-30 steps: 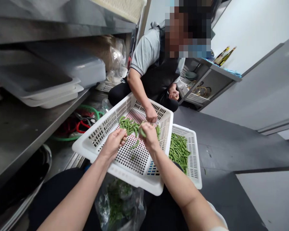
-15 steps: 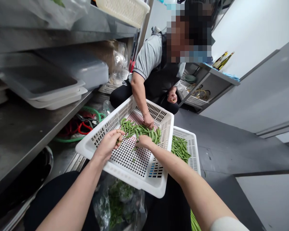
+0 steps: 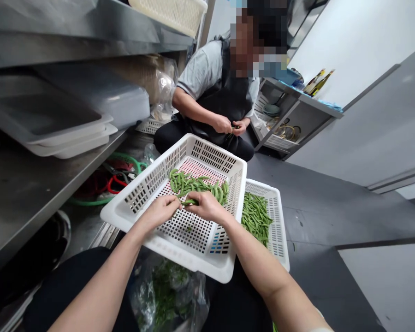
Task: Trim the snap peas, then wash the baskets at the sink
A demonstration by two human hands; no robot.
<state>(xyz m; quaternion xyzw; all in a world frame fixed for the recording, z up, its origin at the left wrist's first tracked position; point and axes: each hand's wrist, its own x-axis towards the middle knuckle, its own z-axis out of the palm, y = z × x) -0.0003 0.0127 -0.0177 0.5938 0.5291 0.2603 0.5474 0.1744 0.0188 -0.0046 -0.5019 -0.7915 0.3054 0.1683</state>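
Above the near half of a white perforated basket (image 3: pixel 174 249), my two hands meet over a green pea pod (image 3: pixel 189 202). My right hand (image 3: pixel 207 206) is closed around the pod. At the pod's left end, my left hand (image 3: pixel 162 210) pinches with its fingers pressed together. Loose pea pods (image 3: pixel 197 182) lie in a heap across the middle of the basket, just beyond my fingers. A few green scraps sit on the basket floor below my hands.
Opposite me crouches a co-worker (image 3: pixel 217 78), both hands together over a small green piece. A second white basket (image 3: pixel 280 230) full of pods stands at right. Below lies a plastic bag (image 3: pixel 169 295) with greens. At left, a metal shelf (image 3: pixel 55 184) holds stacked trays.
My right hand has lifted from the heap with a pod and come to my left hand. The co-worker's hand has left the basket and joined the other hand.
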